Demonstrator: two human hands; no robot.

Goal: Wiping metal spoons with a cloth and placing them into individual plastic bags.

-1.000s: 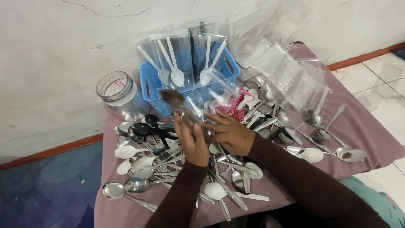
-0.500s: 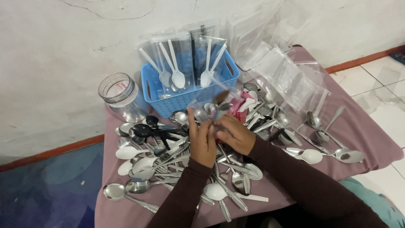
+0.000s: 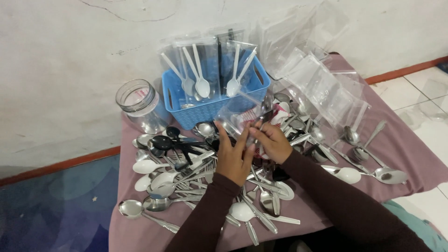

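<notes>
1. The left hand [image 3: 233, 156] is raised over the heap of cutlery, back toward the camera, its fingers [image 3: 223, 135] extended upward and lightly spread against the lower edge of a clear plastic pouch [image 3: 242, 112]
2. The right hand [image 3: 271, 142] sits just beside the left, fingers [image 3: 257, 133] curled and pinched on the same pouch near its lower right corner
3. The pouch is held between both hands above the table, just in front of the blue basket [image 3: 212, 105]; what lies inside it cannot be told
4. The basket holds bagged white spoons [image 3: 200, 84] standing upright
5. A clear glass jar [image 3: 140, 105] stands to the left of the basket
6. Loose metal spoons [image 3: 163, 186] cover the purple cloth [image 3: 410, 154] around both hands
7. A stack of empty clear pouches [image 3: 326, 88] lies to the right of the basket
</notes>
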